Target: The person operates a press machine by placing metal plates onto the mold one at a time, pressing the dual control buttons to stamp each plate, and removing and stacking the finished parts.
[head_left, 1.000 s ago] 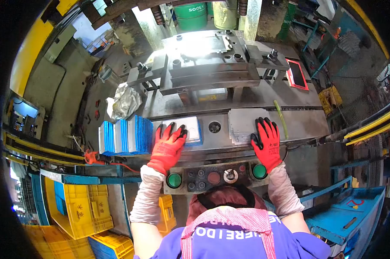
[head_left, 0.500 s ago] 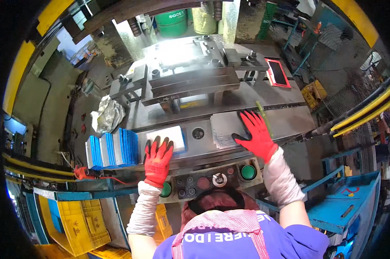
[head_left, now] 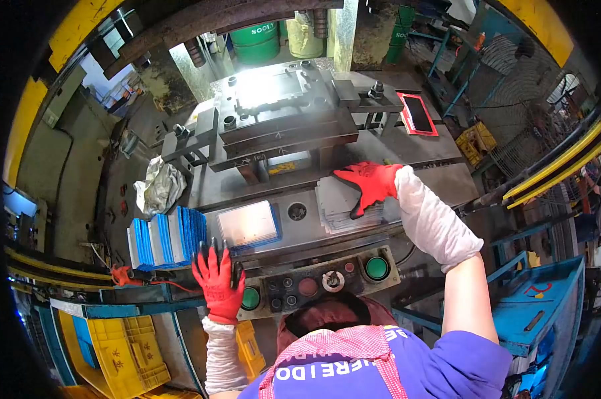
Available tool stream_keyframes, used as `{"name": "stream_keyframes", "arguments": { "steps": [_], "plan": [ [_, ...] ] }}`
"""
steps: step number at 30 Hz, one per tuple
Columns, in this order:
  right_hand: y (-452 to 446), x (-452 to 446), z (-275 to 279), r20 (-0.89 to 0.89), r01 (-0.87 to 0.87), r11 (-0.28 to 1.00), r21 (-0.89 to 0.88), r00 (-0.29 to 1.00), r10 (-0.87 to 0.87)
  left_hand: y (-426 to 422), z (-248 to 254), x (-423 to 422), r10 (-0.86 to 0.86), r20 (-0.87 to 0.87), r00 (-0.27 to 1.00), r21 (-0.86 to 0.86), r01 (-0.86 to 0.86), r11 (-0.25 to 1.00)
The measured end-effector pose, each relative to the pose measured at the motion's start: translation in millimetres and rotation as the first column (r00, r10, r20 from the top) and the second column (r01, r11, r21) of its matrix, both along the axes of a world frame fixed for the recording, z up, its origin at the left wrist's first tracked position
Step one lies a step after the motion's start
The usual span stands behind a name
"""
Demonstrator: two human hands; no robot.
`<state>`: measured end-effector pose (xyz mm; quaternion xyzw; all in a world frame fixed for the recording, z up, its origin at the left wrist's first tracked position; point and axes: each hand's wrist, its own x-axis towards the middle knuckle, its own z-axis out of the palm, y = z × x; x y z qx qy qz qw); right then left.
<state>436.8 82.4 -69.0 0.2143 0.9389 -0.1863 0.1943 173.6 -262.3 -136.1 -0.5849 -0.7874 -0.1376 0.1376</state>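
Observation:
My left hand, in a red glove with dark fingertips, hovers at the table's front edge with its fingers spread. It holds nothing. Just beyond it, to the right, lies a shiny flat plate with blue edges. Blue-edged plates stand upright in a row left of that. My right hand, gloved the same way, rests over a stack of thin grey metal sheets, thumb and fingers apart. Part of the stack is hidden under it. A small green tip shows behind that hand.
A heavy metal die sits on the press bed beyond the hands. A control panel with green buttons is close to my body. A red-framed dark panel lies at the right. Yellow crates stand lower left, a crumpled bag at left.
My left hand has come off the blue-edged plate and moved back and left. My right hand has turned and shifted left over the grey sheets, covering most of the yellow-green strip seen before.

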Motion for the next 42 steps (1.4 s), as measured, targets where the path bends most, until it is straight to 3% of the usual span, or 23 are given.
{"name": "stream_keyframes", "arguments": {
  "steps": [4, 5, 6, 7, 9, 11, 16, 21, 25, 28, 31, 32, 35, 36, 37, 39, 42],
  "plan": [
    [-36.0, 27.6, 12.4, -0.13, -0.072, 0.975, 0.208, 0.986, 0.1, -32.6, -29.3, -5.1, 0.103, 0.083, 0.991, 0.026, -0.105, 0.994],
    [-49.7, 37.1, -0.9, -0.152, -0.118, 0.93, 0.348, 0.972, 0.18, -38.1, -36.5, -3.3, 0.129, 0.098, 0.987, 0.022, -0.132, 0.991],
    [-59.0, 46.9, -19.2, -0.155, -0.149, 0.922, 0.358, 0.964, 0.216, -45.2, -46.2, -3.4, 0.139, 0.104, 0.985, 0.022, -0.142, 0.99],
    [-76.2, 46.1, -17.9, -0.112, -0.127, 0.918, 0.376, 0.977, 0.181, -52.0, -55.0, -3.2, 0.147, 0.111, 0.983, 0.024, -0.15, 0.988],
    [-94.1, 59.6, -58.2, -0.248, -0.032, 0.838, 0.545, 0.948, 0.198, -64.0, -66.2, 5.6, 0.197, 0.229, 0.953, -0.01, -0.2, 0.98],
    [-109.5, 64.1, -46.8, -0.143, -0.065, 0.77, 0.635, 0.969, 0.2, -78.0, -94.6, 11.7, 0.288, 0.362, 0.886, 0.025, -0.318, 0.948],
    [-106.5, 66.9, 1.2, -0.403, 0.141, 0.805, 0.577, 0.906, 0.13, -113.4, -164.5, 7.0, 0.478, 0.552, 0.683, -0.112, -0.508, 0.854],
    [-68.9, 15.7, 55.9, -0.675, 0.336, 0.683, 0.649, 0.67, 0.311, -120.5, -191.0, -6.6, 0.507, 0.587, 0.631, -0.189, -0.502, 0.844],
    [-3.7, -69.9, 77.6, -0.653, 0.363, 0.589, 0.722, 0.637, 0.409, -117.7, -189.0, -10.2, 0.487, 0.58, 0.653, -0.176, -0.483, 0.857],
    [52.5, -133.6, 64.8, -0.506, 0.314, 0.456, 0.833, 0.767, 0.395, -120.3, -185.2, -7.8, 0.493, 0.591, 0.638, -0.166, -0.502, 0.849],
    [59.6, -169.1, 71.1, -0.419, 0.244, 0.513, 0.823, 0.87, 0.259, -137.6, -202.7, -10.7, 0.489, 0.588, 0.644, -0.14, -0.515, 0.846],
    [60.6, -178.2, 71.7, -0.387, 0.226, 0.592, 0.773, 0.908, 0.159, -142.6, -196.0, -5.4, 0.505, 0.603, 0.617, -0.16, -0.527, 0.835],
    [59.0, -181.0, 85.0, -0.32, 0.138, 0.772, 0.62, 0.943, 0.088, -153.3, -201.7, -1.7, 0.525, 0.649, 0.55, -0.217, -0.528, 0.821],
    [57.0, -171.3, 95.7, -0.353, 0.125, 0.855, 0.504, 0.933, 0.071, -155.3, -200.7, 0.9, 0.524, 0.661, 0.538, -0.227, -0.522, 0.822],
    [48.7, -166.6, 113.9, -0.265, 0.129, 0.919, 0.371, 0.964, -0.029, -157.6, -200.0, 2.2, 0.522, 0.67, 0.528, -0.237, -0.514, 0.824],
    [71.7, -165.3, 93.5, -0.321, 0.141, 0.97, 0.197, 0.944, -0.072, -158.6, -208.5, 1.2, 0.525, 0.67, 0.525, -0.248, -0.508, 0.825],
    [32.7, -165.7, 101.8, -0.316, 0.228, 0.914, 0.335, 0.941, -0.119, -143.5, -225.7, -7.4, 0.533, 0.689, 0.491, -0.284, -0.493, 0.822]
  ]
}}
